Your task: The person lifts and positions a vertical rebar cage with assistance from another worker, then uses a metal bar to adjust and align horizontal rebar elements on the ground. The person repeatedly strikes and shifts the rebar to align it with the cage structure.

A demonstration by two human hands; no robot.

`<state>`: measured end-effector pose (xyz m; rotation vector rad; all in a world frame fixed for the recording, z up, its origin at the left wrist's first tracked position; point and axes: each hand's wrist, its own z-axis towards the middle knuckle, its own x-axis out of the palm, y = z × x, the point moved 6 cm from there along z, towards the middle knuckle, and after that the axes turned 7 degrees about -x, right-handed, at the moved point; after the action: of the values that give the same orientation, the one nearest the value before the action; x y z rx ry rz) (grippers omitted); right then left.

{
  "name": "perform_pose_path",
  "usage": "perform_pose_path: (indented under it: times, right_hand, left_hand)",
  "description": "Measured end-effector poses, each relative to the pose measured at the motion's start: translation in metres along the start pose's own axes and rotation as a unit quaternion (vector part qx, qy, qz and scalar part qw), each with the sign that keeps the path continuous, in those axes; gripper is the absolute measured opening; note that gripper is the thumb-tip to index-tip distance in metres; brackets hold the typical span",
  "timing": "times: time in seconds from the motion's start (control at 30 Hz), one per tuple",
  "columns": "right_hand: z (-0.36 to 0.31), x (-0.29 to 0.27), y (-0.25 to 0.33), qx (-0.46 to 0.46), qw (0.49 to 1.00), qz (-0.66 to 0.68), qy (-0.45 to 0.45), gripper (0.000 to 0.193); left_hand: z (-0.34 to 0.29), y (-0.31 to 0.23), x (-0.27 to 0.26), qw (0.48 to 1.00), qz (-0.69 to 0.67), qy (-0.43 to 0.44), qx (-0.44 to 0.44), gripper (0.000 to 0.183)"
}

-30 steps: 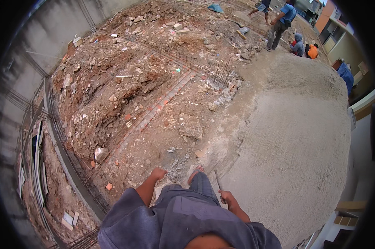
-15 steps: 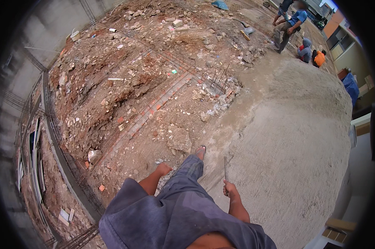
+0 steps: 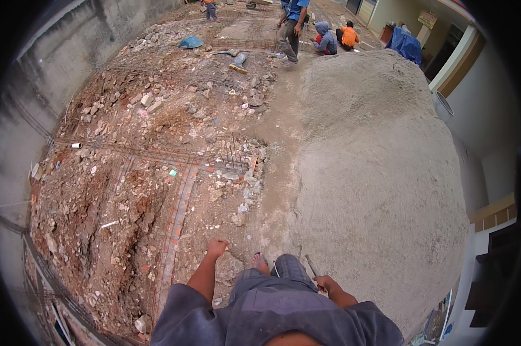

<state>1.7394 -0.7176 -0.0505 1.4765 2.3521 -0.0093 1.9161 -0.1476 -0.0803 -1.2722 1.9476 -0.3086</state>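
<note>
My left hand hangs in front of my left side above the rubble, its fingers curled in with nothing visible in them. On the other side, my right hand is closed around a thin grey bar-like tool. The bar points forward and up over the edge of the grey sand-like heap; its exact kind I cannot tell. One sandalled foot shows on the dirt strip between my hands.
Broken earth and stones fill the left, crossed by a brick footing and upright rebar. A concrete wall bounds that side. Ahead, a person in blue stands near two crouching people. A blue tarp hangs far right.
My view has turned to the right, toward the people and the heap. My left hand has swung forward, and the bar in my right hand now tilts to the left.
</note>
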Motion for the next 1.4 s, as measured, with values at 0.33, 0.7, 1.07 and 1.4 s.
perform_pose_path:
  times: [0.33, 0.7, 1.07, 1.4]
  right_hand:
    - [0.003, -0.03, 0.13, -0.055, 0.997, 0.036, -0.032, 0.059]
    - [0.094, -0.129, 0.255, -0.129, 0.971, -0.2, 0.025, 0.074]
    - [0.172, -0.232, 0.37, -0.089, 0.981, -0.169, 0.04, 0.058]
    - [0.21, -0.298, 0.52, -0.077, 0.994, -0.078, 0.028, 0.059]
  left_hand:
    - [0.024, -0.067, 0.003, 0.977, -0.205, -0.022, -0.056, 0.029]
    - [0.002, -0.022, 0.088, 0.827, 0.525, 0.179, 0.091, 0.04]
    - [0.104, -0.233, 0.065, 0.966, -0.23, -0.027, -0.116, 0.025]
    - [0.254, -0.21, 0.079, 0.986, 0.152, 0.028, -0.055, 0.045]
